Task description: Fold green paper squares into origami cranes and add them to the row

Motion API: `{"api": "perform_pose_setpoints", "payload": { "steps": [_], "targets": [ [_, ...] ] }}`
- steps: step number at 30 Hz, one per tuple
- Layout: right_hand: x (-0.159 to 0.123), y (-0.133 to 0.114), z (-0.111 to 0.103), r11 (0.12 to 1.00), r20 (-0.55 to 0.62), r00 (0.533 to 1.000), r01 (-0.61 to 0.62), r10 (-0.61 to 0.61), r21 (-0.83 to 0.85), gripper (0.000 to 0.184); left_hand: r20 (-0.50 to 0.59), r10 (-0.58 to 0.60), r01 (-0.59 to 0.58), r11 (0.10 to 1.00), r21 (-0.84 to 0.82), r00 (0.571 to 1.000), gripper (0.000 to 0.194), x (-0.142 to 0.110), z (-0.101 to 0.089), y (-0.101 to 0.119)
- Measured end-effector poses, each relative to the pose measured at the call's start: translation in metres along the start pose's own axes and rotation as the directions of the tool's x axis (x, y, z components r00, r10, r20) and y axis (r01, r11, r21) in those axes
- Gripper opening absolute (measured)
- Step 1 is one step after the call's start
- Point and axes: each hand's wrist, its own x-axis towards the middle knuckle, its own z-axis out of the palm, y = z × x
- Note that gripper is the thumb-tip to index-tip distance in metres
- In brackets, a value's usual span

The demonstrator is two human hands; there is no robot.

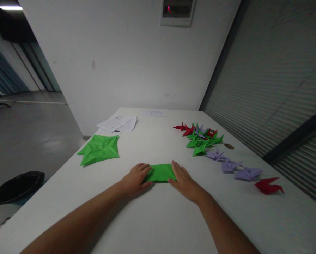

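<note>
Both hands, left (137, 179) and right (184, 180), press folded green paper (161, 173) flat, their fingers partly hiding its ends.

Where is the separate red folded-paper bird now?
In the head view, the red folded-paper bird sits at the right, near the white table's edge, just beyond the nearest lavender folded-paper bird.

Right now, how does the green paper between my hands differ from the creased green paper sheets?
The folded green paper rectangle is compact and oblong; the creased green paper sheets spread wider, with pointed corners. Your left hand and right hand touch the rectangle, not the sheets. Both lie on the white table.
</note>
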Motion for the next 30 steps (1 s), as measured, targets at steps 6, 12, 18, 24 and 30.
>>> {"api": "perform_pose_setpoints", "payload": {
  "steps": [6, 12, 18, 24, 30],
  "targets": [
    [0.001, -0.001, -0.001, 0.997, 0.010, 0.999, -0.035, 0.034, 0.068, 0.087, -0.010, 0.017, -0.017, 0.999, 0.031, 1.000, 0.048, 0.001, -0.002, 0.000],
    [0.006, -0.008, 0.002, 0.927, -0.130, 0.984, -0.064, 0.120, 0.370, 0.093, -0.068, -0.060, 0.060, 0.998, -0.001, 0.996, 0.043, 0.003, -0.004, -0.001],
    [0.024, -0.029, 0.008, 0.583, -0.240, 0.849, -0.096, 0.471, 0.806, 0.086, -0.130, -0.200, 0.160, 0.952, -0.262, 0.971, 0.041, 0.006, -0.019, 0.006],
    [0.027, -0.060, -0.006, 0.078, -0.123, 0.798, 0.096, 0.590, 0.992, 0.058, -0.147, -0.404, 0.234, 0.750, -0.618, 0.903, 0.042, 0.006, -0.019, 0.009],
    [0.024, -0.073, -0.016, -0.158, -0.050, 0.794, 0.182, 0.606, 0.971, 0.058, -0.096, -0.474, 0.205, 0.543, -0.814, 0.875, 0.048, 0.006, -0.010, 0.013]
  ]
}}
